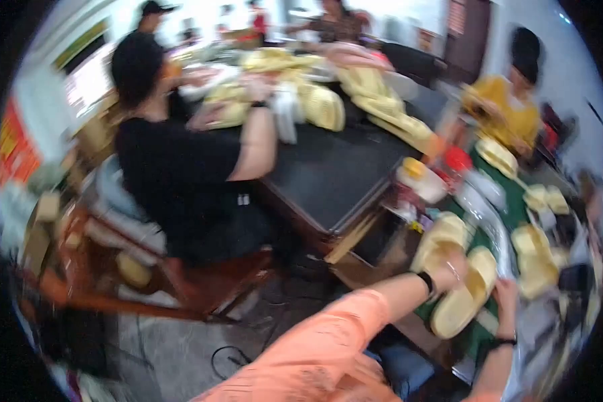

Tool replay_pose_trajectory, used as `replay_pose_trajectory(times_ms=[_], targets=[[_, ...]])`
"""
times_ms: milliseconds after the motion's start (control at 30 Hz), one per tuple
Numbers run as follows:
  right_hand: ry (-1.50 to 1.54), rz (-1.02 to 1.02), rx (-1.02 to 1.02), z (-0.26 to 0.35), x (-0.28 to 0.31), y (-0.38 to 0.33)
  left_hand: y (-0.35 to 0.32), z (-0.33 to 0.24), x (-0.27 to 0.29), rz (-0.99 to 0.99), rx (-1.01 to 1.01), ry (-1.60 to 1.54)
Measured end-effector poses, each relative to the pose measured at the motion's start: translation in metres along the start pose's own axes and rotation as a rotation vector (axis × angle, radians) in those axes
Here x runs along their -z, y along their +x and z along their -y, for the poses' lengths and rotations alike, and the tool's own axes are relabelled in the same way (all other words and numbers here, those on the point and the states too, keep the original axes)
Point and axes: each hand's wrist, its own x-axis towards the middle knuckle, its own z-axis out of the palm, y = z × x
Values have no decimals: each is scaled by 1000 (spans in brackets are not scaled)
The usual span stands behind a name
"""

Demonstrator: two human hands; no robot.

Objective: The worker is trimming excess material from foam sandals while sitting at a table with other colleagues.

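Note:
My left hand, with a black band at the wrist and an orange sleeve behind it, reaches right onto a pair of pale yellow slippers. It lies between the upper slipper and the lower slipper, and its fingers look closed on the upper one. My right hand, wearing a thin bracelet, comes up from the lower edge and touches the right side of the lower slipper. Motion blur hides its fingers. Both slippers lie on a green-topped table.
More yellow slippers lie further right on the green table. A red-capped jar and a white tub stand at its far end. A person in black sits at a dark table heaped with yellow slippers. A person in yellow works behind.

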Motion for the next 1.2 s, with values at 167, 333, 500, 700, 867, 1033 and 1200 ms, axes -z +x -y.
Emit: replay_pose_trajectory(times_ms=[167, 333, 500, 700, 867, 1033, 1200], targets=[[-374, 118, 196, 9, -53, 54, 6, 43, 25, 122, 334, -377], [-79, -142, 247, 17, -9, 53, 13, 7, -64, -117, 403, -383], [100, -329, 369, 22, 31, 53, -16, 13, 20, 18, 310, -427], [170, -248, 180, 127, 10, -55, -18, 29, -4, -39, 250, -61], [235, -173, 22, 116, 24, -151, -22, 20, 17, 26, 93, -138], [309, 270, -422, 81, 25, -259, -26, 29, 18, -30, 98, -158], [-150, 408, -853, -11, 15, -350, -21, 24, 19, 33, 56, -140]])
